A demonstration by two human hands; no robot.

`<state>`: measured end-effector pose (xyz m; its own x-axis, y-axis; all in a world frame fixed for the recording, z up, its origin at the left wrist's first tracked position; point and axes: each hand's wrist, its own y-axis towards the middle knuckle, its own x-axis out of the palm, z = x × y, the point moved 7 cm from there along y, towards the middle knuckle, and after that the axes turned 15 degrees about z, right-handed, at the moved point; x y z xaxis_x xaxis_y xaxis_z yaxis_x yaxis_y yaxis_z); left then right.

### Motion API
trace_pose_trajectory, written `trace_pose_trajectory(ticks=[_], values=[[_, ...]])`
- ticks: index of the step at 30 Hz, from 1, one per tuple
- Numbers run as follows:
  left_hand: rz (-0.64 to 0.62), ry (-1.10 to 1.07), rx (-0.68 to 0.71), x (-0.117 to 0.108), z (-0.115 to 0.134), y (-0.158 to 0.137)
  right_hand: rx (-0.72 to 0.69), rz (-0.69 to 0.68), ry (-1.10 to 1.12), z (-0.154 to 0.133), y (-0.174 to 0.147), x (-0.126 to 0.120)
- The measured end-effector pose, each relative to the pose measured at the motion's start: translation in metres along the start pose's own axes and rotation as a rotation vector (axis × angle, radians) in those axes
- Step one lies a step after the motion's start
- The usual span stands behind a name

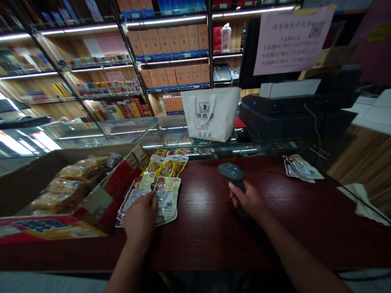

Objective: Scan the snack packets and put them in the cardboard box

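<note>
My right hand (249, 199) is wrapped round the handle of a dark barcode scanner (231, 171), held above the red-brown counter with its head tilted forward. A small blue light glows on top of the scanner. On the left, the curled fingers of my left hand (141, 215) pinch the left edge of a flat snack packet (167, 197), which lies face up with a barcode showing. The fingertips are partly hidden. More pale packets (134, 194) lie under and beside that hand. Just behind them are yellow packets with brown food inside (168, 166).
An open cardboard box (94, 205) of wrapped bread (71, 181) stands at the left. A white carrier bag (210, 116) sits on the glass case behind. Two or so packets (303, 167) lie at the right, near a crumpled tissue (363, 201), a cable and a monitor (250, 53).
</note>
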<state>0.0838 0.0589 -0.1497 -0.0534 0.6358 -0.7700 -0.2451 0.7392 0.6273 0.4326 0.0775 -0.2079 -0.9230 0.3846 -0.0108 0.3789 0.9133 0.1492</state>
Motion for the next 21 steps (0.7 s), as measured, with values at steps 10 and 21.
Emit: trace_pose_trajectory(ticks=[10, 21], values=[[0.178, -0.069, 0.141, -0.020, 0.022, 0.011, 0.008, -0.001, 0.073, -0.008, 0.001, -0.003], [-0.447, -1.043, 0.605, 0.055, 0.302, -0.040, -0.064, 0.339, 0.212, -0.032, 0.020, -0.075]])
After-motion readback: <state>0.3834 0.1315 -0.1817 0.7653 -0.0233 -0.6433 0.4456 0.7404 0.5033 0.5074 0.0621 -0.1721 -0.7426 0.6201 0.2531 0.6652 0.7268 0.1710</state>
